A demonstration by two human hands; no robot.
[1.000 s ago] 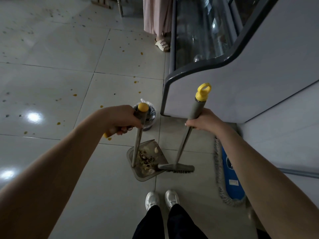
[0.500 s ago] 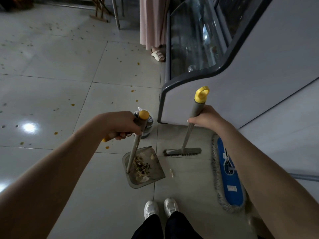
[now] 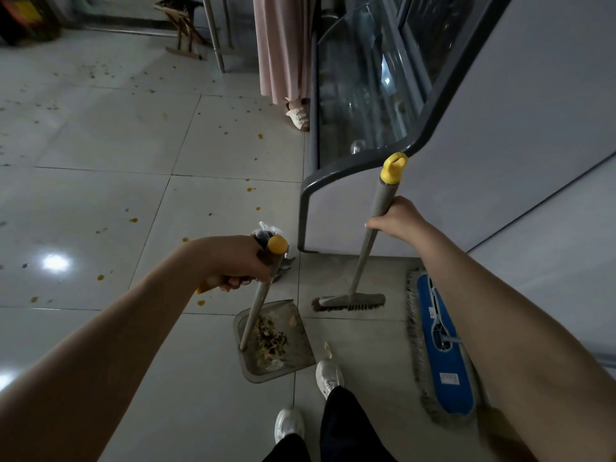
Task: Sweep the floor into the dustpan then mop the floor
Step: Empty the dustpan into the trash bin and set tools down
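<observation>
Just short of the grey plastic dustpan (image 3: 301, 343), nearest the camera: a pair of white sneakers (image 3: 329, 376) under black trouser legs, one shoe close to the pan's near corner. Inside the pan, flat on the pale glossy tile floor (image 3: 100, 228): a heap of brown and pale scraps (image 3: 270, 338). Just beside the pan's right edge, loose on the tile: one pale scrap (image 3: 327, 349).

Up from the pan's left side, leaning away: a grey pole with a round yellow cap (image 3: 258, 308). Left hand (image 3: 238, 261) curled tight round its top end, fingers wrapped underneath.

Right of the dustpan, well apart: a blue flat mop with a grey fringe (image 3: 443, 345), lying lengthwise on the floor.

Just past the pan's far corner, not touching it: a grey broom head with short dark bristles (image 3: 350, 301), bristles down on the tile. Right hand (image 3: 396, 220) clasped round its grey yellow-tipped pole (image 3: 365, 251), high up.

Beyond the pan, scattered over the tiles: small orange specks (image 3: 133, 220). Farther beyond and to the right: a grey-framed glass display case (image 3: 366, 95). Past that, farthest from the pan: a long pink skirt (image 3: 283, 45) above a pale sandal (image 3: 298, 116).
</observation>
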